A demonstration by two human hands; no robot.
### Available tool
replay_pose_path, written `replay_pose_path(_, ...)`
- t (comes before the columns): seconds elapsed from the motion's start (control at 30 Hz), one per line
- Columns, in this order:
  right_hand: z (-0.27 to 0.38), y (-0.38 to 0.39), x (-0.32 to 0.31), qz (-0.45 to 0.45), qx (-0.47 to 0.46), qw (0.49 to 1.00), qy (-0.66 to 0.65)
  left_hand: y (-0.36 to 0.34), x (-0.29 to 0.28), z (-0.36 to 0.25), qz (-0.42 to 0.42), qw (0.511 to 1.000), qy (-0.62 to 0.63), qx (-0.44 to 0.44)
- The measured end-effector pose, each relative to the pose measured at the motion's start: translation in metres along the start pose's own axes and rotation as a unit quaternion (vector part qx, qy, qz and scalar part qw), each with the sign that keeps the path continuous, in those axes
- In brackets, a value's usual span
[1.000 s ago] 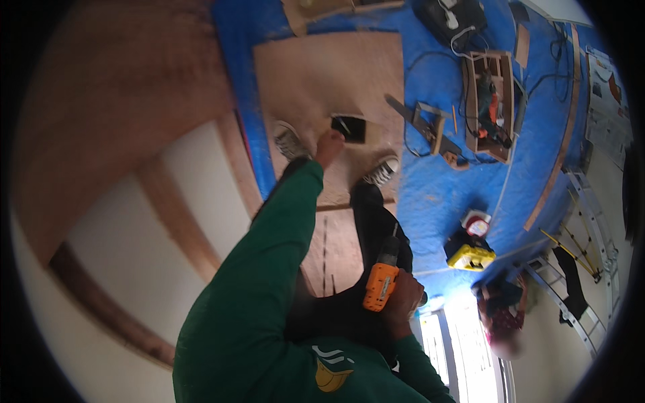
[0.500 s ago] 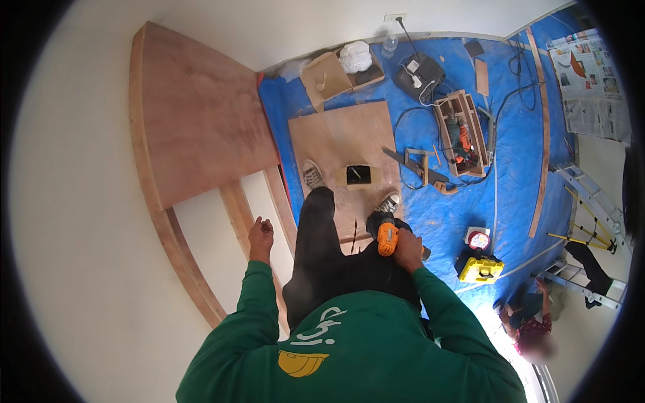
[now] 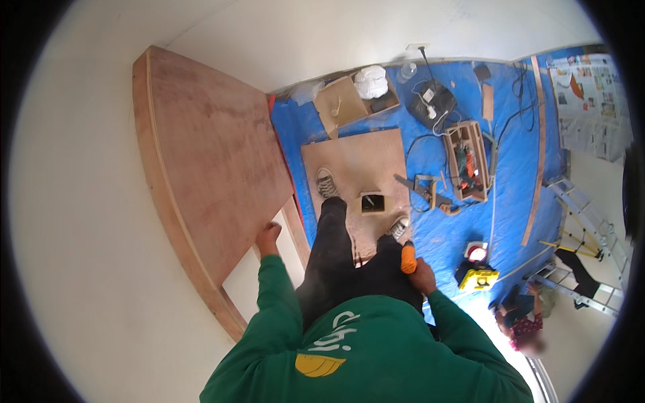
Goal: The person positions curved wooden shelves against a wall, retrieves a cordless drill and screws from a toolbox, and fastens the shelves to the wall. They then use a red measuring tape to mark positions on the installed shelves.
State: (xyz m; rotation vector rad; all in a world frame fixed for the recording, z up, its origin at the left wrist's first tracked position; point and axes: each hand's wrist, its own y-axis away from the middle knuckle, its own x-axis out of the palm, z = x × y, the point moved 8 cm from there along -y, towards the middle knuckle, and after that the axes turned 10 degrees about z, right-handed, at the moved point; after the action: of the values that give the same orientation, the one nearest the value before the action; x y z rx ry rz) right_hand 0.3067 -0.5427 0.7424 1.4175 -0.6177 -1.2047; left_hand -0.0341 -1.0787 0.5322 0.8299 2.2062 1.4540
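Observation:
My left hand [image 3: 269,236] is at the near edge of a reddish-brown plywood panel [image 3: 208,154], its fingers curled against that edge. The panel lies over a timber frame [image 3: 232,317] along the white wall on the left; pale gaps show past its near end. In my right hand [image 3: 423,277], held by my right thigh, is an orange and black cordless drill [image 3: 408,258]. The drill's far end is hard to make out against my dark trousers.
Between my feet a small open box [image 3: 372,203] stands on a plywood sheet [image 3: 363,151]. Right of it are a handsaw [image 3: 413,186], a wooden tool tray [image 3: 482,191] and a yellow case [image 3: 478,280] on blue sheeting. A ladder [image 3: 591,215] and a crouching person [image 3: 525,326] are farther right.
The panel has slid toward me, covering more of the frame. My left hand has gone from free air to its edge. The drill has turned and moved slightly right; my view has shifted.

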Motion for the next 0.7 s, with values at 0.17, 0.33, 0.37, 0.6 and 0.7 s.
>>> replay_pose_path(0.17, 0.054, 0.008, -0.027, 0.017, -0.008, 1.000, 0.015, 0.009, -0.004, 0.043, -0.025, 0.920, 0.341, -0.190)
replay_pose_path(0.33, 0.151, 0.013, -0.084, -0.020, -0.084, 0.993, 0.083, 0.012, 0.005, 0.063, 0.012, 0.880, 0.419, -0.223)
replay_pose_path(0.37, 0.173, 0.013, -0.096, -0.032, -0.105, 0.990, 0.091, 0.014, 0.002, 0.065, -0.022, 0.878, 0.431, -0.207)
replay_pose_path(0.6, 0.295, 0.008, -0.166, -0.062, -0.195, 0.964, 0.169, 0.026, 0.018, 0.073, -0.008, 0.860, 0.485, -0.159)
replay_pose_path(0.7, 0.331, 0.009, -0.179, -0.027, -0.240, 0.952, 0.187, 0.019, 0.013, 0.079, -0.051, 0.868, 0.484, -0.095)
